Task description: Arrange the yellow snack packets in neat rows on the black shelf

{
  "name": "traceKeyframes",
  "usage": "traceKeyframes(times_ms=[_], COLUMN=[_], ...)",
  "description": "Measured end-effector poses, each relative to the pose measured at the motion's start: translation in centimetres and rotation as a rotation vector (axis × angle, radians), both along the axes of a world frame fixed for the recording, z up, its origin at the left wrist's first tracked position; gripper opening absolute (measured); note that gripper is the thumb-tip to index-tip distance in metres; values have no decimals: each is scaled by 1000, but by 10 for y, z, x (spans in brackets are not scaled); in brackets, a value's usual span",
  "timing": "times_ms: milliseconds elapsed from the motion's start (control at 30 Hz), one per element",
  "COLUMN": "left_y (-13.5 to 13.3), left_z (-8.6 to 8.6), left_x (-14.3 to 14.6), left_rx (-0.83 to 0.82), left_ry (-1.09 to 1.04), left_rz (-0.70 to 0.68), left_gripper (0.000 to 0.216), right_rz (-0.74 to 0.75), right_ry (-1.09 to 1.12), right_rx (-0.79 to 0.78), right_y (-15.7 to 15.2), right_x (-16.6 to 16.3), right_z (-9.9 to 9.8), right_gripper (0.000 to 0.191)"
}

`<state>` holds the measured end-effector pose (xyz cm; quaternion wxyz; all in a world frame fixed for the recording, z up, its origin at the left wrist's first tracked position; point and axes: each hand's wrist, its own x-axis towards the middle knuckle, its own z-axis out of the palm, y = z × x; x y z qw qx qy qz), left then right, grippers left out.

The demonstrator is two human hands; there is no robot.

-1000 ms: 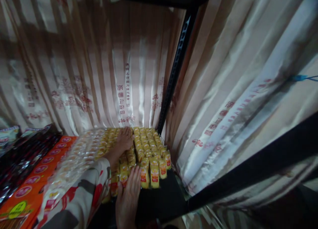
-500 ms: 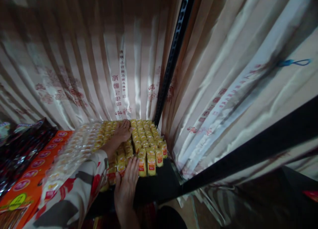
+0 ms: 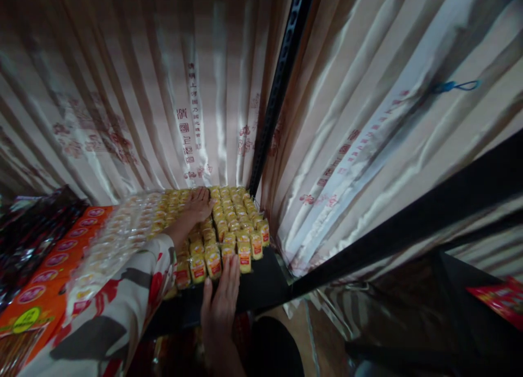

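Observation:
Rows of small yellow packets (image 3: 198, 267) with red labels stand close together on a black shelf (image 3: 265, 279). My left hand (image 3: 199, 205), in a patterned sleeve, reaches over them and lies flat on the packets at the back, fingers stretched out. At the front edge, my right hand (image 3: 223, 298) has its fingers straight and its thumb apart. Its fingertips rest against the front packets and partly cover one. Neither hand is closed around anything. A narrow dark gap runs between the packet rows just right of my left hand.
Clear-wrapped pale packets (image 3: 118, 230), an orange printed box (image 3: 57, 257) and dark shiny packages (image 3: 36, 235) lie to the left. A black perforated post (image 3: 275, 93) rises at the back corner. Printed curtains (image 3: 183, 93) hang behind. A red package (image 3: 500, 301) sits at far right.
My right hand has shifted right along the front of the packets by about one packet. My left hand stays over the back packets. The whole view has shifted slightly.

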<state>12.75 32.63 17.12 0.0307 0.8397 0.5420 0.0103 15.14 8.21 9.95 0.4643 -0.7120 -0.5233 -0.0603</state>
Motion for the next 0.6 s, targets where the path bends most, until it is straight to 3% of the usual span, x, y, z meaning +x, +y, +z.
traceKeyframes(times_ms=[400, 500, 600], left_y=[0, 3, -18], left_z=[-2, 6, 24], left_x=[-3, -3, -2], left_rx=[20, 7, 92], left_ry=[-45, -75, -169], left_rz=[-11, -34, -78], left_gripper=[59, 56, 52], right_rz=[100, 120, 119], right_ry=[37, 32, 49], right_rx=[26, 25, 24], right_y=[9, 7, 8], right_x=[15, 16, 15], right_z=[-5, -8, -10], right_gripper=[48, 47, 47])
